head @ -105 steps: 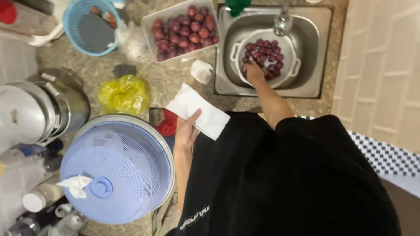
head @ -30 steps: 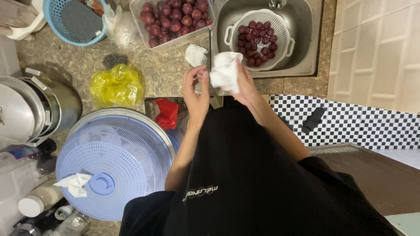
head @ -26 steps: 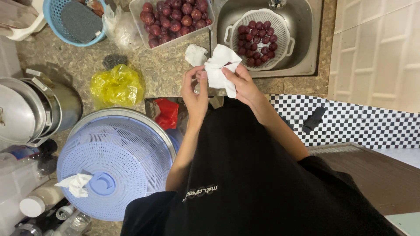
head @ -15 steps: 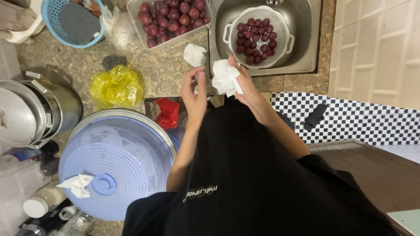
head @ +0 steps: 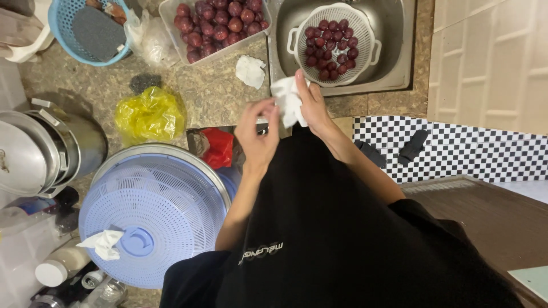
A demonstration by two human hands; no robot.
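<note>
Both of my hands meet over the counter's front edge on a crumpled white paper towel (head: 287, 101). My right hand (head: 311, 105) presses against it with fingers stretched toward the sink. My left hand (head: 257, 132) pinches its left side. Just beyond the hands, a white colander (head: 335, 40) of dark red plums sits in the steel sink (head: 399, 51). A clear tray (head: 220, 25) of more plums stands on the counter to the left of the sink.
A second crumpled tissue (head: 250, 71) lies by the sink. A yellow plastic bag (head: 149, 115), a red wrapper (head: 217, 147), a large blue salad-spinner lid (head: 151, 214), steel pots (head: 40, 154) and a blue basket (head: 85, 28) crowd the granite counter. Checkered floor mat lies at right.
My right hand left the colander in the sink and joined my left hand on the paper towel, which has been crumpled from a flat sheet into a wad between both hands.
</note>
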